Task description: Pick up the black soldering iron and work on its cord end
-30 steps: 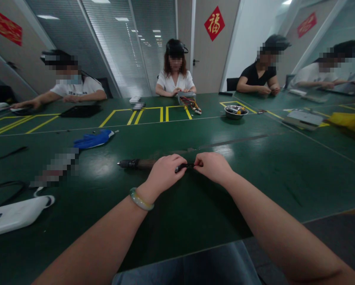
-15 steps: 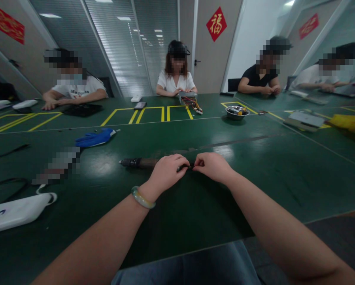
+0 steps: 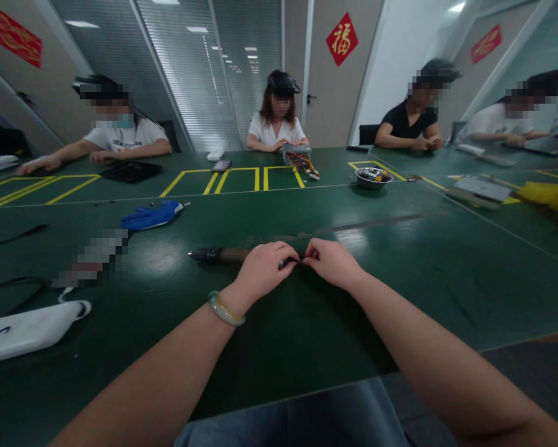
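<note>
A long dark tool like an electric screwdriver [image 3: 232, 255] lies across the green table [image 3: 428, 273], its metal tip pointing left. My left hand [image 3: 267, 264], with a jade-like bangle [image 3: 225, 310] on the wrist, is closed over the tool's right part. Black material shows beneath the curled fingers. Close beside it, my right hand [image 3: 330, 261] pinches thumb and forefinger together at that dark end. What sits in this pinch is too small and covered to make out. The fingertips of both hands almost meet.
Left of my hands lie a blue glove [image 3: 151, 215], a blurred-out flat object [image 3: 97, 256] and a white case [image 3: 30, 332] marked 3. Farther off stand a metal bowl [image 3: 373, 178] and a grey box with wires [image 3: 297, 153]. Several people sit around the table.
My hands keep nearly the same place and grip. Across the table at left, a person's arm has stretched out toward the left.
</note>
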`<action>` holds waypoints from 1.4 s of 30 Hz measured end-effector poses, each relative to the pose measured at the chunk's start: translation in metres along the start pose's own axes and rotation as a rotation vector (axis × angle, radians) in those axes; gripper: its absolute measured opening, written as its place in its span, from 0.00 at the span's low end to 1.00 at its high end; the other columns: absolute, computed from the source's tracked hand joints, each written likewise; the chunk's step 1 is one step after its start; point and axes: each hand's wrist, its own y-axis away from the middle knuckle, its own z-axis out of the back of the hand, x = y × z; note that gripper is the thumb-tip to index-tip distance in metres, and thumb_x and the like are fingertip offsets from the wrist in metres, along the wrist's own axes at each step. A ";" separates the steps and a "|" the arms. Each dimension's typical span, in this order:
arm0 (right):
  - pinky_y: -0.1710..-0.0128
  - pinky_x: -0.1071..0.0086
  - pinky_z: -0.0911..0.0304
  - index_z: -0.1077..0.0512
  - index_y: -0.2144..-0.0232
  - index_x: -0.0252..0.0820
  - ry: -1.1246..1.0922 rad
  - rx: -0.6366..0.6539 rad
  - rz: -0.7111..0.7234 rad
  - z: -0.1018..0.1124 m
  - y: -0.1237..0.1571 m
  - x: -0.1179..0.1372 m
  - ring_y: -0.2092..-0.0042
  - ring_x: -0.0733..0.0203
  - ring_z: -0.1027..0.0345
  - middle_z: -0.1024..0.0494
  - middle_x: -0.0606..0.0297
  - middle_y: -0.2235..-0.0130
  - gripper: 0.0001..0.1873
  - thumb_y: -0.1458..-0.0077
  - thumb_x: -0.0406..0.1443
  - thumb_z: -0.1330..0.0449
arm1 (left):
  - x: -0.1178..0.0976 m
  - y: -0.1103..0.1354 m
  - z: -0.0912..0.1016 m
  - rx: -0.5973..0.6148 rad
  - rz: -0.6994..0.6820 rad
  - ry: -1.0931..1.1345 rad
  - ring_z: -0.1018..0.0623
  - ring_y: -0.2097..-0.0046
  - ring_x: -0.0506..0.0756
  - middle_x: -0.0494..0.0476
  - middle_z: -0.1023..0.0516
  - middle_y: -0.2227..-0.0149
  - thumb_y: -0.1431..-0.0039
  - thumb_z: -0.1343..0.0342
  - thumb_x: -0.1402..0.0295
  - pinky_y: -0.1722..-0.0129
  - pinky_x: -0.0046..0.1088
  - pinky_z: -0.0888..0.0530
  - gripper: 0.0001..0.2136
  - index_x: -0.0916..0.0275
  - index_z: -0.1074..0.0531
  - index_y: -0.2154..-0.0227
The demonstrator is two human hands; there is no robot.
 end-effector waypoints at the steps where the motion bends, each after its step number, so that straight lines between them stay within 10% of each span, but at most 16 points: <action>1: 0.68 0.73 0.45 0.26 0.62 0.45 -0.005 -0.001 -0.005 -0.001 0.000 0.000 0.64 0.64 0.32 0.24 0.68 0.67 0.07 0.44 0.39 0.38 | 0.000 0.000 0.000 0.001 0.003 -0.003 0.25 0.53 0.56 0.52 0.24 0.55 0.38 0.46 0.67 0.52 0.38 0.29 0.07 0.55 0.26 0.59; 22: 0.59 0.70 0.40 0.25 0.61 0.44 0.094 -0.008 0.005 -0.010 -0.003 0.005 0.57 0.59 0.30 0.23 0.63 0.58 0.07 0.40 0.37 0.42 | -0.013 0.001 0.009 -0.096 -0.047 0.035 0.29 0.44 0.57 0.54 0.25 0.49 0.39 0.47 0.72 0.41 0.44 0.34 0.14 0.55 0.29 0.51; 28: 0.61 0.70 0.40 0.23 0.62 0.47 0.060 0.019 -0.059 -0.004 -0.012 -0.003 0.59 0.59 0.30 0.22 0.65 0.61 0.08 0.41 0.39 0.41 | -0.016 0.010 0.020 0.035 -0.163 0.186 0.24 0.51 0.53 0.53 0.22 0.54 0.37 0.51 0.73 0.48 0.36 0.27 0.13 0.56 0.26 0.54; 35: 0.64 0.67 0.44 0.21 0.60 0.44 0.094 -0.040 -0.306 0.043 0.006 -0.096 0.63 0.59 0.30 0.22 0.57 0.64 0.10 0.41 0.38 0.41 | -0.008 0.014 0.020 0.108 -0.131 0.217 0.22 0.53 0.52 0.51 0.21 0.55 0.36 0.51 0.71 0.49 0.32 0.27 0.12 0.57 0.25 0.55; 42: 0.66 0.54 0.46 0.20 0.77 0.39 -0.007 -0.255 -0.893 0.117 0.110 -0.243 0.75 0.60 0.32 0.25 0.44 0.74 0.06 0.54 0.36 0.32 | -0.008 0.013 0.018 0.147 -0.144 0.239 0.23 0.54 0.52 0.50 0.21 0.54 0.36 0.51 0.71 0.52 0.31 0.27 0.12 0.55 0.26 0.54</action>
